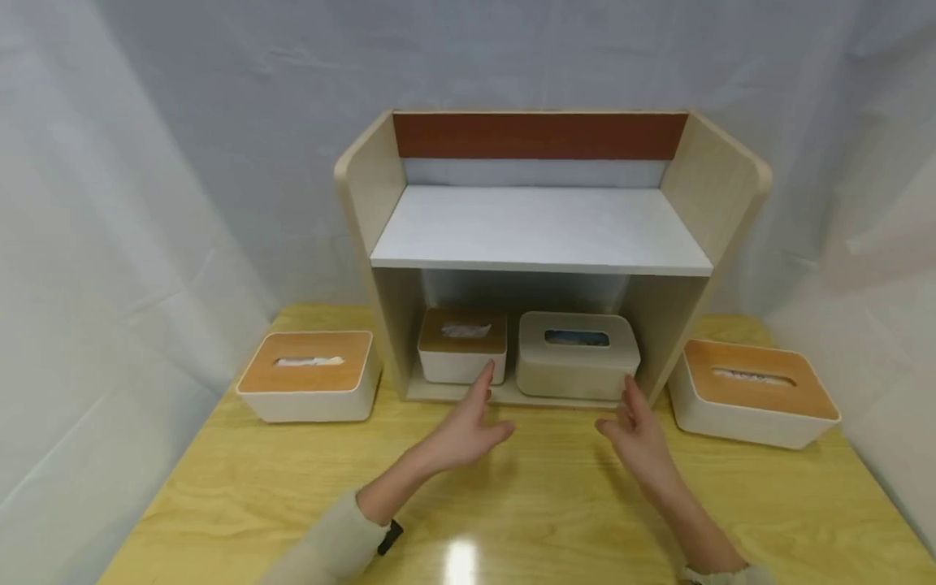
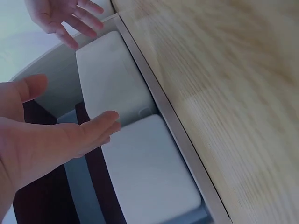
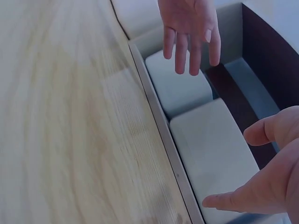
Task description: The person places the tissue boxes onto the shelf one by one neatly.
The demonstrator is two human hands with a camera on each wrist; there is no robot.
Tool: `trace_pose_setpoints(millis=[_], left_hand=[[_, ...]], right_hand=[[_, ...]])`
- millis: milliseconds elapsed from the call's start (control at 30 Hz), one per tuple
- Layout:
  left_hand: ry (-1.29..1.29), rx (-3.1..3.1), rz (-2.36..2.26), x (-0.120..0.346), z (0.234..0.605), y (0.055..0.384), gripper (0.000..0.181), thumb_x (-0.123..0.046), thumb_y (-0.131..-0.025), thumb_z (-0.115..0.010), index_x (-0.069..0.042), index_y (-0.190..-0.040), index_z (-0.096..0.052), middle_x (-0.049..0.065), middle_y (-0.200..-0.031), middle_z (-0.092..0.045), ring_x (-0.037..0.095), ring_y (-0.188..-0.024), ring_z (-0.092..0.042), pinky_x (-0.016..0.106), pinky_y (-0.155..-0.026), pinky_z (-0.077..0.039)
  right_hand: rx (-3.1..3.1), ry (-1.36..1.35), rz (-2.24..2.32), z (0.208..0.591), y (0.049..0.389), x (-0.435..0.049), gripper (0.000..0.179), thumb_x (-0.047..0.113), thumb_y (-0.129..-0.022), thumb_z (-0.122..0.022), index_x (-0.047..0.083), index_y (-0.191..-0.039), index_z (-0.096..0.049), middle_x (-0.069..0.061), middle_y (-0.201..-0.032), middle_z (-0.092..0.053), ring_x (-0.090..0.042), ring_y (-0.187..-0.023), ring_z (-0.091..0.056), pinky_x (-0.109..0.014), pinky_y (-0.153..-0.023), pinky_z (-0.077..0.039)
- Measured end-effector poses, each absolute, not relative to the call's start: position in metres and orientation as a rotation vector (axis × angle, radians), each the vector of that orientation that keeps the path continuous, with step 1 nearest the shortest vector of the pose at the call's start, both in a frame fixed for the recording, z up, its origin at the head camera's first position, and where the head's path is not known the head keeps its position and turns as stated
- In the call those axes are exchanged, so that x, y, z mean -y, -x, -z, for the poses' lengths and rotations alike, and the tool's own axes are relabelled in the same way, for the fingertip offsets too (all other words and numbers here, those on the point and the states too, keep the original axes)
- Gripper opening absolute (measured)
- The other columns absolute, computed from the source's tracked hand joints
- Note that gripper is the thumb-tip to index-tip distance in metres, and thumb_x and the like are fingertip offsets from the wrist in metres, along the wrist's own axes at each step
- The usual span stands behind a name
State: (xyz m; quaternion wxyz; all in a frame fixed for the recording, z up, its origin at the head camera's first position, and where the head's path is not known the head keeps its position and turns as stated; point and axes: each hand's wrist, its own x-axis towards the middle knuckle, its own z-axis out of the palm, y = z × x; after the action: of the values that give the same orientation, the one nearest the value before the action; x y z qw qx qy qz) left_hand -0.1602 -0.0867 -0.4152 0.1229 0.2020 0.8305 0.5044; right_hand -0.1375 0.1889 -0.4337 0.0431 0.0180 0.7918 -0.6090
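Note:
Two tissue boxes stand side by side on the lower level of a small shelf unit (image 1: 541, 229). The left one is white with a brown wood-look lid (image 1: 463, 345); the right one is all cream (image 1: 578, 370) with an oval slot. My left hand (image 1: 468, 431) has its fingers stretched toward the gap between the boxes, thumb spread apart, holding nothing. My right hand (image 1: 642, 439) reaches to the front right corner of the cream box, fingers extended. In the right wrist view, its fingers (image 3: 229, 200) overlap the cream box (image 3: 210, 144); whether they touch it I cannot tell.
Another wood-lidded tissue box (image 1: 307, 378) sits on the table left of the shelf unit, and a similar one (image 1: 753, 394) sits to its right, angled. Side panels and the white upper board (image 1: 541, 264) enclose the lower level. Pale curtains (image 1: 183, 203) surround the wooden table (image 1: 541, 520).

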Motion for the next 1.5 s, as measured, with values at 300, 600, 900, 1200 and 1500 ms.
trace_pose_setpoints(millis=[300,600,900,1200,1500], left_hand=[[-0.539,-2.477,-1.513,0.119,0.411,0.141,0.090,-0.016,-0.098,-0.062,-0.009,-0.160,0.003,0.016,-0.166,-0.003,0.042,-0.147,-0.020,0.057,-0.114,-0.028],[-0.536,-2.567,-1.531,0.155,0.398,0.120,0.087,-0.014,-0.099,-0.061,-0.010,-0.160,0.002,0.016,-0.165,-0.009,0.038,-0.148,-0.022,0.055,-0.115,-0.029],[-0.471,-2.623,-1.592,0.194,0.383,0.106,0.086,-0.020,-0.101,-0.058,-0.008,-0.160,0.003,0.021,-0.164,-0.007,0.041,-0.149,-0.016,0.058,-0.115,-0.023],[-0.364,-2.686,-1.620,0.233,0.381,0.105,0.083,-0.017,-0.103,-0.055,-0.007,-0.159,0.005,0.024,-0.163,-0.005,0.046,-0.147,-0.016,0.063,-0.113,-0.025],[-0.280,-2.740,-1.592,0.263,0.382,0.106,0.080,-0.021,-0.104,-0.053,-0.005,-0.159,0.002,0.024,-0.164,-0.006,0.048,-0.147,-0.015,0.065,-0.112,-0.025]], right_hand=[[-2.340,0.034,1.923,0.428,0.129,-0.166,0.084,0.009,-0.099,-0.054,0.015,-0.161,0.001,-0.024,-0.164,-0.002,-0.045,-0.149,-0.010,-0.059,-0.112,-0.030],[-2.312,0.139,1.927,0.426,0.128,-0.134,0.083,0.008,-0.096,-0.058,0.012,-0.161,-0.006,-0.024,-0.163,-0.010,-0.044,-0.147,-0.018,-0.056,-0.113,-0.029],[-2.273,0.234,1.915,0.422,0.132,-0.088,0.083,0.007,-0.093,-0.061,0.011,-0.160,-0.013,-0.022,-0.162,-0.018,-0.043,-0.146,-0.023,-0.058,-0.111,-0.032],[-2.269,0.358,1.868,0.424,0.135,-0.046,0.083,0.008,-0.089,-0.063,0.008,-0.159,-0.018,-0.026,-0.159,-0.023,-0.047,-0.143,-0.026,-0.060,-0.109,-0.035],[-2.204,0.422,1.824,0.432,0.133,-0.011,0.084,0.008,-0.086,-0.062,0.010,-0.159,-0.021,-0.025,-0.160,-0.024,-0.049,-0.142,-0.027,-0.060,-0.109,-0.034]])
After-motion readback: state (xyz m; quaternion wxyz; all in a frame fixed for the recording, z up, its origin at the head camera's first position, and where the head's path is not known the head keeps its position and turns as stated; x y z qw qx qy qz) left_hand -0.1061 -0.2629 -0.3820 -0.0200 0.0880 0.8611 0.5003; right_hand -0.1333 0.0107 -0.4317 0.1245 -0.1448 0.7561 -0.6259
